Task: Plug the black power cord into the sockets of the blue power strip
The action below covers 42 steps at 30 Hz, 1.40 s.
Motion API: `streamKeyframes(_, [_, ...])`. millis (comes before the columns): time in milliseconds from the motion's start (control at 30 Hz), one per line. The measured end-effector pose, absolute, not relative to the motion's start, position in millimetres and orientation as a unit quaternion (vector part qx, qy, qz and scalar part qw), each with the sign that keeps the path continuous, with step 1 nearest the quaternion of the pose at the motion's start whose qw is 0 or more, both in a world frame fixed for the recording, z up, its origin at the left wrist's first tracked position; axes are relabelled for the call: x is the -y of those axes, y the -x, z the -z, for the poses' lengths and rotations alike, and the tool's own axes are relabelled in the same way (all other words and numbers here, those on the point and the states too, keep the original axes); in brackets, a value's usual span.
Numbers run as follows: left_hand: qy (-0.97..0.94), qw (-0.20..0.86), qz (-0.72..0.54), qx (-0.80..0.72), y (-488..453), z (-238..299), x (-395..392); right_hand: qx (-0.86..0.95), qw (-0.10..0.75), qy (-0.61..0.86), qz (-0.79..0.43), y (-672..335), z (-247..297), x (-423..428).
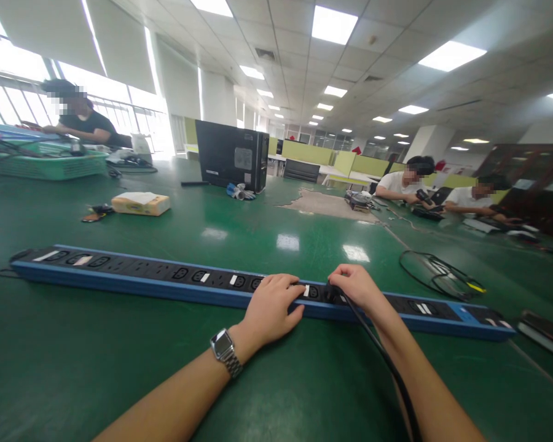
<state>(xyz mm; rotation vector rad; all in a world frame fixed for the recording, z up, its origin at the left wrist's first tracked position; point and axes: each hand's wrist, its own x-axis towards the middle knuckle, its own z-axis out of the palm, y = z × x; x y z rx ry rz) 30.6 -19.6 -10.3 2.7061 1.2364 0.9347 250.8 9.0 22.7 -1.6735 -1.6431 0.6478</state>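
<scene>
A long blue power strip (138,287) with a black socket face lies across the green table. Small white stickers mark several of its sockets. My left hand (274,309), with a metal-band watch (223,347) on its wrist, rests on the middle of the strip with fingers stretched over it. Just to its right, my right hand (356,287) is closed on a black power plug (332,293) at the strip's face. The plug's cord (382,353) runs down toward me along my right forearm. Whether the plug is fully seated I cannot tell.
A black computer case (233,156) stands at the back, with gloves (241,192) beside it. A tissue pack (141,204) and a green basket (50,166) are at left. A coiled black cable (435,276) lies at right. Several people sit around the table.
</scene>
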Motion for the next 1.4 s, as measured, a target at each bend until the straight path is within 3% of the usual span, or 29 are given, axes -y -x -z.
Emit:
streamKeyframes(600, [-0.871, 0.01, -0.297, -0.392, -29.5, 9.3, 19.7, 0.661, 0.339, 0.613, -0.269, -261.7, -20.3, -3.0])
streamKeyframes(1400, [-0.875, 0.0, -0.287, -0.389, -30.0, 10.4, 20.0, 0.668, 0.32, 0.642, -0.197, -248.6, -17.1, 5.8])
